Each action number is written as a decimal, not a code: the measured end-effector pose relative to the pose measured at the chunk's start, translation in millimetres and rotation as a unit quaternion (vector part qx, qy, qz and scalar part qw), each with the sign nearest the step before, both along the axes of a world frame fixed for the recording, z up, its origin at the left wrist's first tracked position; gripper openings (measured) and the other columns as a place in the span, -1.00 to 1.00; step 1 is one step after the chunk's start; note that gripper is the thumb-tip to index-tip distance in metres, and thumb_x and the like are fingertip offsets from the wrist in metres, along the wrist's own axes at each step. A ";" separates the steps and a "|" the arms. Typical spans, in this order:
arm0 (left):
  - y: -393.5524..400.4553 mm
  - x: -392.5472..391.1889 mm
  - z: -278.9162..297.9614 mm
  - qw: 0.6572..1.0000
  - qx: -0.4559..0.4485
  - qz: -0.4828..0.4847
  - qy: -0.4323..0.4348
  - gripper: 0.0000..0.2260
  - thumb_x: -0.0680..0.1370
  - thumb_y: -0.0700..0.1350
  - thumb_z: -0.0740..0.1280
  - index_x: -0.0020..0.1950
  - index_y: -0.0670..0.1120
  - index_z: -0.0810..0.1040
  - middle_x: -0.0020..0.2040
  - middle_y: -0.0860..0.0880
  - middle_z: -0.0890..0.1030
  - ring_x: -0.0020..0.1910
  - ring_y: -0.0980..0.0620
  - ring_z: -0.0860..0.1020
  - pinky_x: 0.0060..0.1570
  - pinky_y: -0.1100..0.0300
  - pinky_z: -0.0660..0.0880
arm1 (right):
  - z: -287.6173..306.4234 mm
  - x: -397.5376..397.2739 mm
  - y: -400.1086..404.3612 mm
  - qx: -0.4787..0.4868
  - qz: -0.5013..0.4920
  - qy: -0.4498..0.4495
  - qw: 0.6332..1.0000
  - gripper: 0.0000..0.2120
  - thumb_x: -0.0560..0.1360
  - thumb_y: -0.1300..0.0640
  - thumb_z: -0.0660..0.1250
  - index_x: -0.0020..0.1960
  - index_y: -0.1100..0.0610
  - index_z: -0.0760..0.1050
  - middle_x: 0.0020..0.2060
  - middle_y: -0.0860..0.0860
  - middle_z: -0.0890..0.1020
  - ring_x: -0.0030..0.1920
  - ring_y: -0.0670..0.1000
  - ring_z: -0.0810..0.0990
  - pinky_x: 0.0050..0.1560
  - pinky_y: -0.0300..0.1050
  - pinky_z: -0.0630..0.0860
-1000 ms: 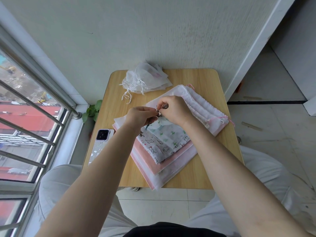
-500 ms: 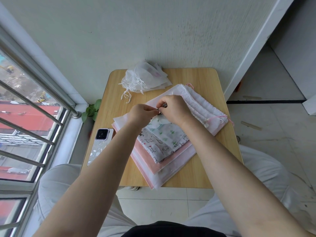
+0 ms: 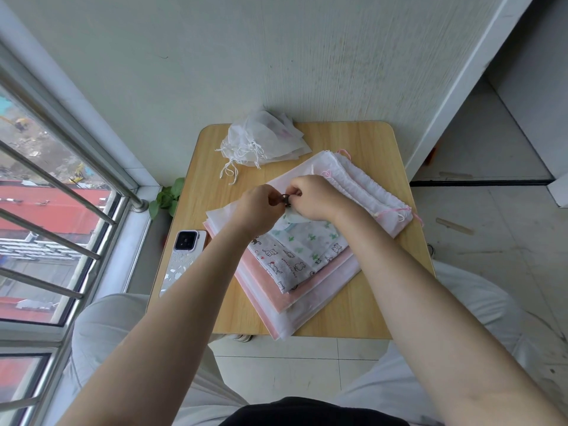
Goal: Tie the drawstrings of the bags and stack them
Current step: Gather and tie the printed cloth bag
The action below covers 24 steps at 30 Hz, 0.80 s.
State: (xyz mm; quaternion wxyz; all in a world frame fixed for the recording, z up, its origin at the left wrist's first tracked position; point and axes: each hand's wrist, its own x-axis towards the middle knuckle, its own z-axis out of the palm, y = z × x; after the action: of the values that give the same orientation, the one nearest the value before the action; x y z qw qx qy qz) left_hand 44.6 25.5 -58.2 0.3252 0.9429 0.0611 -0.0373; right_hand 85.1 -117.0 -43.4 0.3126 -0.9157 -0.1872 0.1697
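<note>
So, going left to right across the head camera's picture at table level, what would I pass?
Window bars → green plant → phone → left hand → right hand → pink-corded white bags → bare tiled floor.

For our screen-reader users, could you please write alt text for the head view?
Both hands, left hand and right hand, pinch a dark drawstring at the mouth of a cactus-print bag atop a stack of bags on a small wooden table. White tied bags and a phone lie nearby.
</note>
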 end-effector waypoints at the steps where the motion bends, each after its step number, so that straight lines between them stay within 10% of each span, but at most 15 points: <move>1: 0.5 -0.3 -1.1 1.000 0.004 -0.004 -0.012 -0.85 0.52 -0.17 0.33 0.04 -0.17 0.62 -0.10 -0.07 0.60 -0.13 0.00 0.48 -0.19 0.19 0.36 | 0.3 1.3 -0.9 0.017 -0.001 0.040 0.999 -0.85 0.54 0.27 0.21 -0.15 0.16 0.52 -0.25 0.02 0.56 -0.23 -0.02 0.48 -0.23 -0.17 0.39; 10: 5.4 -7.6 -19.2 0.982 0.045 0.024 -0.181 -0.79 0.38 -0.12 0.53 -0.09 -0.11 0.56 -0.17 0.01 0.51 -0.18 -0.03 0.49 -0.14 0.11 0.40 | -11.0 6.6 -3.4 0.219 -0.125 0.366 0.896 -0.80 0.58 0.33 0.19 -0.21 0.22 0.46 -0.42 0.06 0.41 -0.42 -0.07 0.32 -0.39 -0.24 0.22; 24: 2.4 -4.2 -14.3 0.997 -0.026 0.032 -0.069 -0.95 0.50 -0.12 0.42 -0.09 -0.08 0.65 -0.22 0.02 0.62 -0.27 0.05 0.54 -0.27 0.22 0.47 | -14.8 4.8 -2.7 0.255 -0.166 0.314 0.899 -0.83 0.56 0.38 0.26 -0.19 0.23 0.48 -0.35 0.08 0.50 -0.38 -0.06 0.42 -0.37 -0.27 0.37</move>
State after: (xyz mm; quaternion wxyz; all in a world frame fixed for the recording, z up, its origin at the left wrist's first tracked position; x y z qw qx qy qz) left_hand 40.4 28.0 -72.5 0.3542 0.9320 0.0674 0.0362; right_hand 89.9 -119.7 -58.2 0.6018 -0.7214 0.0384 0.3404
